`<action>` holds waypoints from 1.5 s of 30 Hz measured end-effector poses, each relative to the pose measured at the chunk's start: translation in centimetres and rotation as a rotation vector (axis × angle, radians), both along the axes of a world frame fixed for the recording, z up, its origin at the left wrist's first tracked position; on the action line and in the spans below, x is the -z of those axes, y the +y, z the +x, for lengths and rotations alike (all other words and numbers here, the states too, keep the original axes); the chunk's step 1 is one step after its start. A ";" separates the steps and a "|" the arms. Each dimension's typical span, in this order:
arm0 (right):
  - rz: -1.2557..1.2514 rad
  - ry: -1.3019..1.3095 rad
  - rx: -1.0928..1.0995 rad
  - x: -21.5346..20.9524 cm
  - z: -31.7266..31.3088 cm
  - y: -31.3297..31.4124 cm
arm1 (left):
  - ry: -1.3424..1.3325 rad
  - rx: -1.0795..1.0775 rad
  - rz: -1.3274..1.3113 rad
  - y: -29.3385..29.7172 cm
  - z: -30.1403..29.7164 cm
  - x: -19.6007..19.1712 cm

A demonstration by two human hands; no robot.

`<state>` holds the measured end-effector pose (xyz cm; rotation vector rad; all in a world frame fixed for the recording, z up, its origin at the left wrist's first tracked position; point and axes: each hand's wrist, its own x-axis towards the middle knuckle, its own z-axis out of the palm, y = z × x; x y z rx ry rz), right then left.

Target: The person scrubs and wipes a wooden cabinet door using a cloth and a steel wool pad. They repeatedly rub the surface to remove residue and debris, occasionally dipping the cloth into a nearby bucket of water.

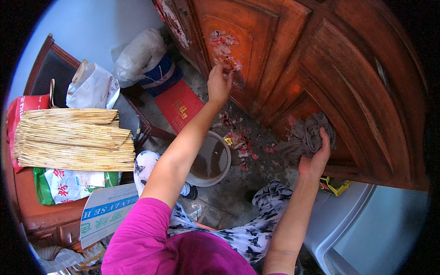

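A brown wooden door (288, 41) stands before me, with torn red and white paper remnants (223, 38) stuck to its panel. At the lower edge of those remnants is my left hand (221, 83), its fingers bent together against the panel. Whatever they pinch is too small to make out. Farther right, my right hand (321, 153) grips a crumpled grey cloth (312, 134) at the lower door panel. Between my arms, a round pale bucket (226, 170) of murky water stands on the floor.
Paper scraps (240, 140) litter the floor below the door. A red sheet (178, 104) lies near a blue bucket (160, 78) topped with clear plastic. On the left, a chair (32, 201) carries bundled straw-like stalks (73, 142) and bags. A grey plastic bin (337, 224) stands right.
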<state>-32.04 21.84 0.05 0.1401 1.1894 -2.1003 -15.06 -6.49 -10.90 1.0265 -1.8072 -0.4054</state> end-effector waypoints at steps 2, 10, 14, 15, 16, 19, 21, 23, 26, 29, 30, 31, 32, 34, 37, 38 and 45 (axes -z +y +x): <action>0.011 0.000 0.001 0.1 0.2 -0.1 | -0.026 0.012 0.024 0.0 0.7 0.0; 0.019 -0.011 0.014 -0.4 0.3 -0.2 | -0.347 0.329 -0.216 1.8 3.1 0.9; -0.024 0.013 -0.007 0.4 -0.5 0.0 | -0.504 0.355 -0.304 2.8 4.4 0.9; -0.030 -0.003 -0.018 0.4 -0.1 -0.1 | -0.494 0.306 -0.205 1.8 5.2 2.0; -0.033 -0.008 -0.017 0.3 0.0 -0.2 | -0.471 0.266 -0.109 1.2 5.0 1.9; -0.034 -0.009 0.008 0.4 -0.2 -0.3 | -0.084 0.037 0.149 0.4 2.3 -0.4; 0.013 -0.014 0.022 -0.4 0.3 -0.2 | -0.068 -0.026 0.028 -1.1 1.2 -1.7; 0.038 -0.018 0.026 -0.7 0.3 -0.2 | -0.049 -0.082 0.033 -1.6 0.6 -2.6; 0.041 -0.020 0.012 -0.6 0.4 -0.2 | -0.096 -0.058 -0.025 -2.8 1.3 -1.6; 0.048 0.000 0.009 -0.1 0.5 0.0 | -0.073 -0.055 -0.043 -3.0 1.0 -1.1; 0.041 0.004 0.013 -0.1 0.3 -0.1 | -0.073 -0.055 -0.011 -3.1 0.9 -1.2; 0.034 0.007 0.016 -0.1 0.2 -0.2 | -0.072 -0.055 0.022 -3.2 0.8 -1.2; 0.035 0.001 0.028 0.0 0.1 -0.2 | -0.071 -0.057 0.054 -3.3 1.0 -1.3; 0.028 0.001 0.069 0.0 -0.1 -0.3 | -0.053 -0.020 -0.003 -3.1 1.0 -2.4; 0.106 0.030 0.081 -0.5 0.2 -0.5 | -0.092 -0.076 -0.007 -2.4 1.1 -3.5; 0.094 0.027 0.077 -0.6 0.4 -0.6 | -0.117 -0.100 -0.010 -2.3 0.8 -3.8; 0.021 -0.052 -0.035 0.2 0.0 0.1 | -0.418 -0.289 0.085 -1.4 -0.2 -7.6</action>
